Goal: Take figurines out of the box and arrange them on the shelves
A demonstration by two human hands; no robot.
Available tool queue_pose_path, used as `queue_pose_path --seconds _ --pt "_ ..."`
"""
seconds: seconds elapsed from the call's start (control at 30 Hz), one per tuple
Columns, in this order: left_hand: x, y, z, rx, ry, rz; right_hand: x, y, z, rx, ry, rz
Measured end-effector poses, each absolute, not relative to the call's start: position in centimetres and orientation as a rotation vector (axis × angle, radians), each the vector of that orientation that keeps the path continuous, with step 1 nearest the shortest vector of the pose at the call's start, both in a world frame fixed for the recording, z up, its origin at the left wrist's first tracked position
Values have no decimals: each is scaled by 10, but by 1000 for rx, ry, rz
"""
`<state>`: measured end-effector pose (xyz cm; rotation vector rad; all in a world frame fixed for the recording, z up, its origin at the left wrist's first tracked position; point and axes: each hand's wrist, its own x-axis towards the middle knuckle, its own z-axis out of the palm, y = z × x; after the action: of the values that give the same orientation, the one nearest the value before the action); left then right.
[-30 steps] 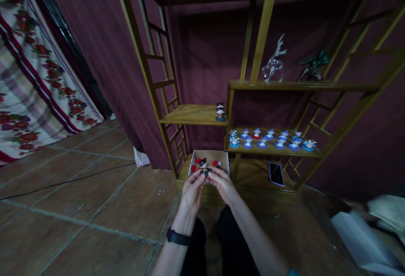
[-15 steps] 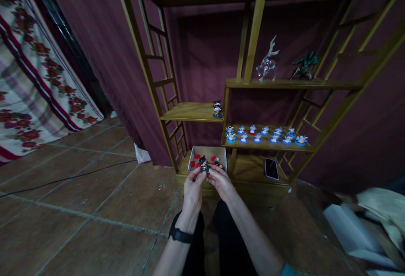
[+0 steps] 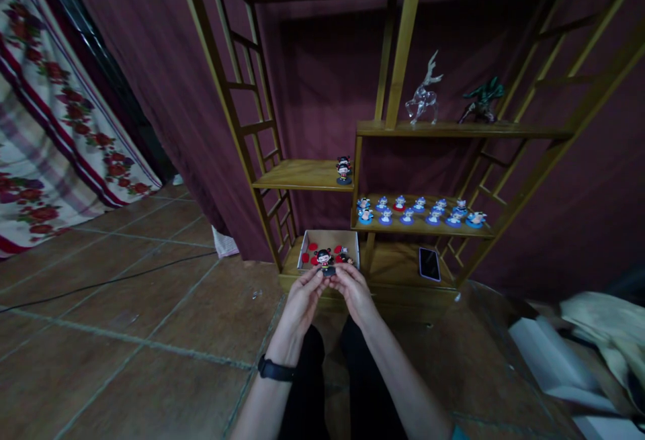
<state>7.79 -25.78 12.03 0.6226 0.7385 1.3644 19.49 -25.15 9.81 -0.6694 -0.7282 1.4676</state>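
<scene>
Between my two hands is a small doll figurine [image 3: 324, 258] with black hair buns, a pale face and a dark round base. My left hand [image 3: 304, 293] pinches the base from the left, and my right hand [image 3: 353, 287] grips it from the right. The figurine stands upright, facing me. Just behind it, an open cardboard box [image 3: 330, 235] on the lowest shelf holds several red pieces and other figurines, partly hidden by my hands. Two similar dark-haired figurines [image 3: 343, 171] stand one behind the other on the left middle shelf [image 3: 302, 174].
Several blue and white figurines [image 3: 407, 215] stand in rows on the right shelf. Above them are a clear deer ornament [image 3: 424, 94] and a dark green figure [image 3: 482, 101]. A phone [image 3: 429, 264] lies on the bottom shelf. White boxes [image 3: 557, 363] are on the floor at right.
The figurine has been turned in my fingers, so its face now points toward me. Both hands still hold its base. The view has shifted slightly.
</scene>
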Motion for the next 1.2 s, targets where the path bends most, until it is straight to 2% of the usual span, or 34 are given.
queue_pose_path --seconds 0.6,0.87,1.2 --pt "80 -256 119 685 663 1352 194 -254 104 -814 -890 1254" --pt "70 -254 120 625 540 1254 195 -260 110 -752 -858 1293" --pt "74 -253 122 643 663 1319 194 -261 111 -772 -843 1289"
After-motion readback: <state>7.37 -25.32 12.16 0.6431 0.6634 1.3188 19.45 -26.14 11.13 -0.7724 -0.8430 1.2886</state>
